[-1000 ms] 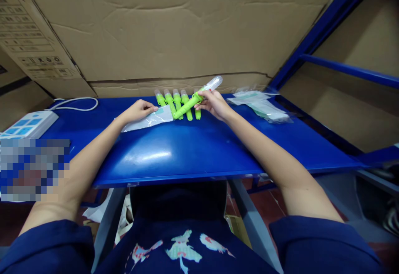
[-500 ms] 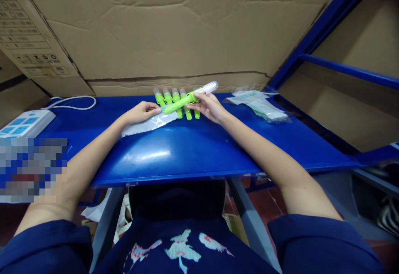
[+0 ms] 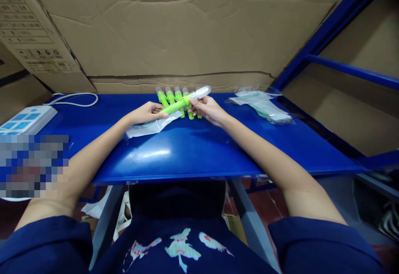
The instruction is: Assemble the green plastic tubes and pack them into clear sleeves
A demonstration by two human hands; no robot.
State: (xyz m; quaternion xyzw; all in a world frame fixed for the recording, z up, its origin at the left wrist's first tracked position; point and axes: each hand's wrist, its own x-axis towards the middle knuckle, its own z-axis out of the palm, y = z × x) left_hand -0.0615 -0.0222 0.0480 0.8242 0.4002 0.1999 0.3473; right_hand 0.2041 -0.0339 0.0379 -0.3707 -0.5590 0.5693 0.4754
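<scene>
A lime-green light stick (image 3: 175,106) with a clear rounded tip is held slantwise above the table, its tip up to the right. My right hand (image 3: 208,110) is closed around it just below the clear part. At its lower end, my left hand (image 3: 147,113) pinches a clear and white plastic bag (image 3: 152,128), thumb against the stick's end. Whether that end is inside the bag I cannot tell. Behind my hands, several more green light sticks (image 3: 170,95) lie side by side in a row, partly hidden by the held one.
Flat plastic bags (image 3: 263,106) lie on the blue table (image 3: 193,153) to the right. A white and blue power strip (image 3: 26,120) with a white cable (image 3: 77,99) is at the left. Cardboard (image 3: 174,33) forms the back wall, and a blue metal frame (image 3: 352,72) rises at the right.
The held stick has shifted slightly left and down, and my right fingers have changed their grip on it. The bag has slid a little right; the camera view has shifted slightly.
</scene>
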